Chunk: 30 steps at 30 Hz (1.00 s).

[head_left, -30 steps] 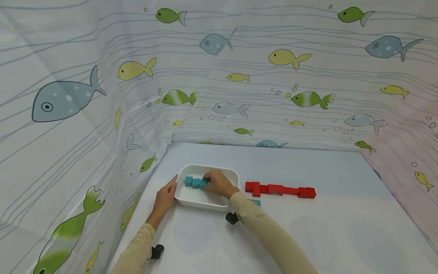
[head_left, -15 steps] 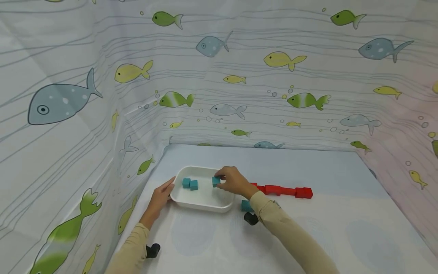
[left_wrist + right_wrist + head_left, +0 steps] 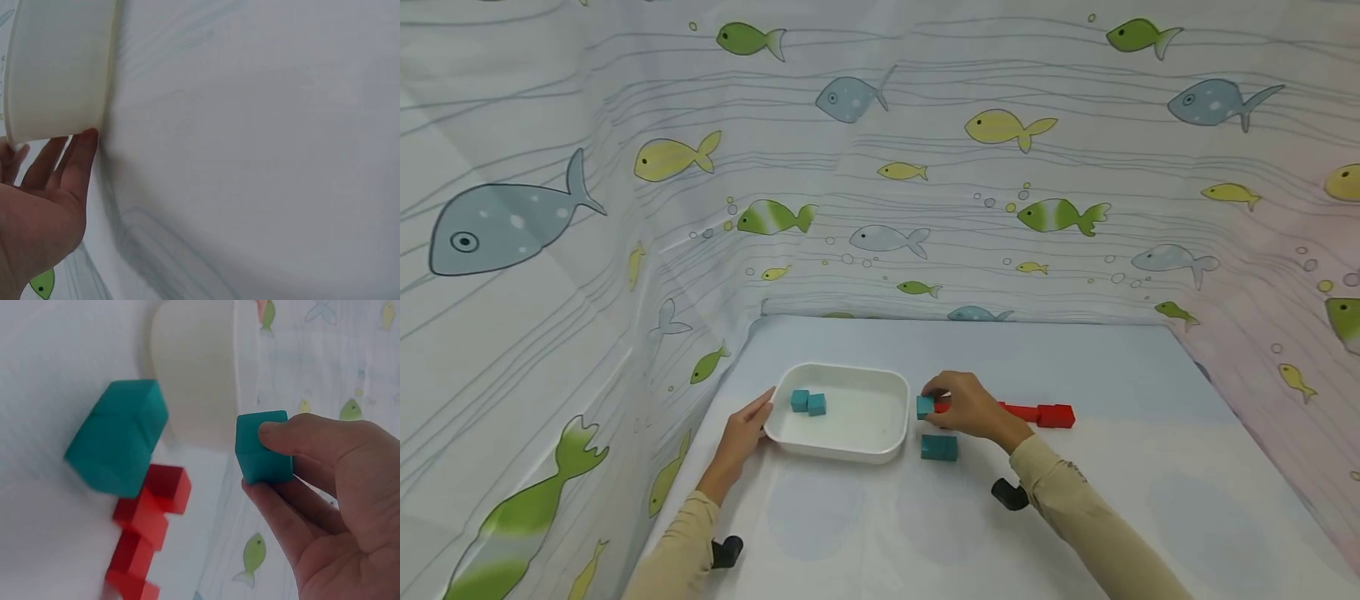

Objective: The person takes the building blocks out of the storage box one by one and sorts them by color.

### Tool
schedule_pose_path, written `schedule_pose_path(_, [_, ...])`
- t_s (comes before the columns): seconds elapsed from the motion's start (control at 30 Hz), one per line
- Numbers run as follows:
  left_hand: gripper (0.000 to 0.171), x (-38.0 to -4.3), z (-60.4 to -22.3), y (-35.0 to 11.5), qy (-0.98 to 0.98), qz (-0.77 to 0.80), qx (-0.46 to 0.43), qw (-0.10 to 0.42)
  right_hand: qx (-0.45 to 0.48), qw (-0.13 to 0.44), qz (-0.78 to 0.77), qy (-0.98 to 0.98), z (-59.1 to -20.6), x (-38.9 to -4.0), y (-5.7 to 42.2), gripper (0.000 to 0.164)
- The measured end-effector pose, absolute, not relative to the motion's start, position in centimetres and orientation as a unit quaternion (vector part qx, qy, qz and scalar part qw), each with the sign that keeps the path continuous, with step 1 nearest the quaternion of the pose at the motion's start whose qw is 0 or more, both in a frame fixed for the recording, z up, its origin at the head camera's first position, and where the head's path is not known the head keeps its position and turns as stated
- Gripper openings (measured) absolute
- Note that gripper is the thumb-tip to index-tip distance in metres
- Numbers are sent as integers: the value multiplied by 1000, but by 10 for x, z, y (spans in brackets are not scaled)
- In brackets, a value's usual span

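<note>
In the head view, my right hand (image 3: 967, 404) pinches a teal cube (image 3: 925, 407) between thumb and fingers, just right of the white tray (image 3: 898, 392). The right wrist view shows the thumb on one face of the held cube (image 3: 265, 459) and fingers beneath it. My left hand (image 3: 741, 437) rests on the tray's left end. Its fingertips touch the outer wall in the left wrist view. Two teal cubes (image 3: 808, 402) sit together inside the tray, toward its left. More teal blocks (image 3: 938, 447) lie side by side on the table, in front of my right hand.
A row of red blocks (image 3: 1056, 416) runs rightward behind my right hand, which hides part of it. Fish-patterned white sheets (image 3: 887, 275) stand around the table at the back and both sides. Black wrist pieces (image 3: 1010, 494) jut out below the forearms.
My right hand has lifted one teal cube from the tray and carried it right, past the tray's right rim. My left hand stays at the tray's left end.
</note>
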<state>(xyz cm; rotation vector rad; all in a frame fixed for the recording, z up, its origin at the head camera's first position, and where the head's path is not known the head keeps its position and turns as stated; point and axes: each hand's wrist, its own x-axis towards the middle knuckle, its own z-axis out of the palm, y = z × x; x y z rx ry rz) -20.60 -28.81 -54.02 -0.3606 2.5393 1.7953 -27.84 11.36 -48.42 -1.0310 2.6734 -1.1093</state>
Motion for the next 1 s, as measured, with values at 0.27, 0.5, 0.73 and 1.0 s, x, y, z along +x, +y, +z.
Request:
schedule_pose_path(0.27, [50,-206,-543,-288,813,570,-121,2,-318,39,-361,876,-496,-265,152,36])
schedule_pose_path(0.5, [51,-205,-543,-284,823,555,-119,-3,-301,66,-373,875,-504,-252,174,36])
schedule_pose_path(0.73, [50,-203,-542,-284,825,553,-118,-5,-290,83,-379,875,-521,-249,178,34])
schedule_pose_path(1.0, [50,-202,-543,-281,831,542,-119,-16,-273,84,-367,885,-535,-248,180,38])
